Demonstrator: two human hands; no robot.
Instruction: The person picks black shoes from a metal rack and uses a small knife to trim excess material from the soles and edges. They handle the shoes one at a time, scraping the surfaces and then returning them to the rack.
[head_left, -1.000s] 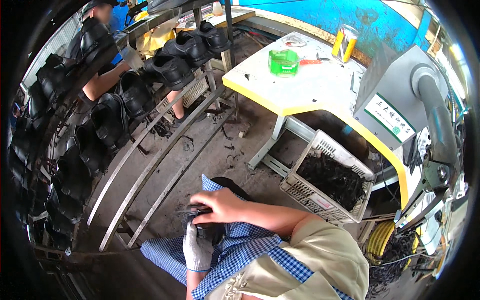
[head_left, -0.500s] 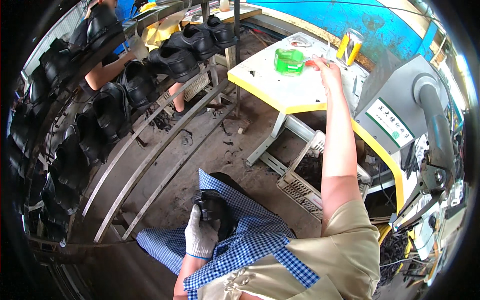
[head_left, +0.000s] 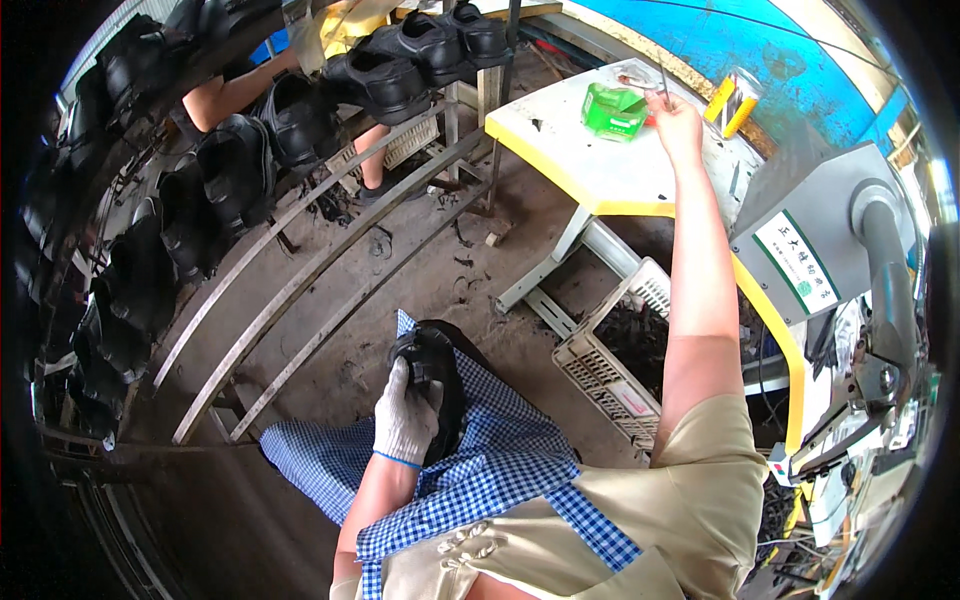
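Observation:
My left hand (head_left: 405,420) wears a white knit glove and grips a black shoe (head_left: 440,385) over my lap, on the blue checked apron (head_left: 510,430). My bare right hand (head_left: 678,130) reaches far out over the white table, fingers closed around a thin rod-like tool (head_left: 664,82) that points upward. Its exact kind is too small to make out. Just left of those fingers stands a green cut-open container (head_left: 614,112), with something red (head_left: 651,119) between them. A clear and yellow jar (head_left: 732,103) is to the right of the hand.
Black shoes (head_left: 235,170) fill a curved metal rack (head_left: 320,240) on the left. Beneath the yellow-edged table (head_left: 580,175) sits a crate (head_left: 600,375) of black scraps. A grey machine (head_left: 815,235) with a thick arm is at right. Another person's arm (head_left: 235,95) shows behind the rack.
The whole view has shifted, with the table now further right and higher. My right fingers have drawn together around the thin tool, which stands more plainly upright. The left hand still grips the shoe.

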